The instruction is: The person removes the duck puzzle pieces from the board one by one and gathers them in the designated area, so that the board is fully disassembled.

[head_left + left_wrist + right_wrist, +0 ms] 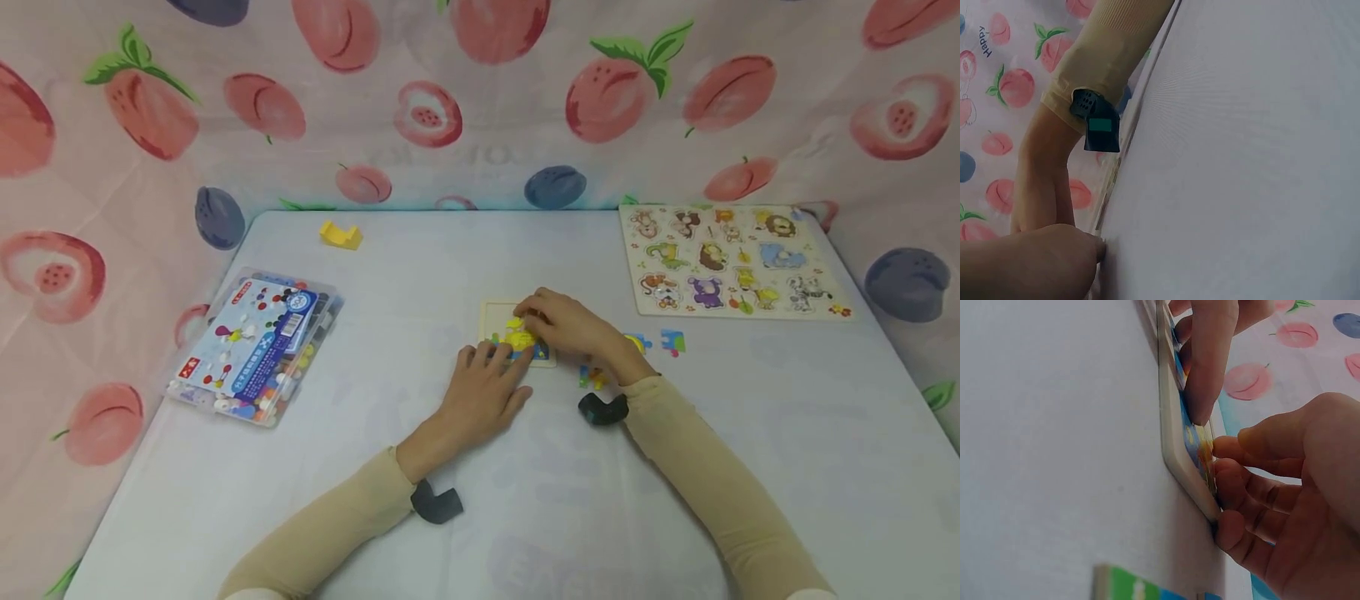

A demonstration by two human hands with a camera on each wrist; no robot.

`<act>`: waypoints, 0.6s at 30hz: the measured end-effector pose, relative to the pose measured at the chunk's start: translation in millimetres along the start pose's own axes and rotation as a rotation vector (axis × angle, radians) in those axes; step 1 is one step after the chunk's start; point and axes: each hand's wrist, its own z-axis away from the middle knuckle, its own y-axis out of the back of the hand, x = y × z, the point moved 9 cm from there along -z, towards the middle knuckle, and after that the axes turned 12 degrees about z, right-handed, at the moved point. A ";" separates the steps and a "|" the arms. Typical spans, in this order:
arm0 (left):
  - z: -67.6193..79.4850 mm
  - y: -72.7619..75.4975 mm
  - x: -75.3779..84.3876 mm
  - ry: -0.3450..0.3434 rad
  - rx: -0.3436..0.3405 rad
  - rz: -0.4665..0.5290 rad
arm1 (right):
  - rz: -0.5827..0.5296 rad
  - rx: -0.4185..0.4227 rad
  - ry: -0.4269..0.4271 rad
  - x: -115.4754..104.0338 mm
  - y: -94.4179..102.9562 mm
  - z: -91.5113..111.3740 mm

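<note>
A small jigsaw puzzle in a pale wooden tray (487,317) lies at mid-table, with yellow and blue pieces (519,340) in its lower part. My left hand (483,396) reaches over its near edge, fingers spread and fingertips resting on the pieces. On the right side is my right hand (566,325), with bent fingers at the yellow part. In the right wrist view, the right hand's fingertips (1230,531) touch the tray's edge and its thumb sits close to the index finger. I cannot tell whether a piece is between them. The left wrist view hides the puzzle.
Loose jigsaw pieces (672,342) lie right of the tray, some beside the right forearm. An animal puzzle board (742,267) lies at the back right. A clear plastic case (251,346) of colored parts stands at left, and a yellow curved block (341,236) sits behind it.
</note>
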 end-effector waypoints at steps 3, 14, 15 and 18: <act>-1.1 0.3 0.1 0.014 -0.016 -0.011 | -0.009 0.009 0.011 -0.6 1.2 -1.5; -6.4 6.0 1.9 0.033 0.006 -0.014 | -0.058 0.040 0.049 3.5 2.2 -4.0; -7.7 5.9 2.2 0.040 0.005 -0.016 | -0.059 0.044 0.053 3.8 1.9 -3.9; -11.3 4.3 2.3 0.067 -0.013 -0.028 | -0.071 0.054 0.063 4.0 1.5 -4.2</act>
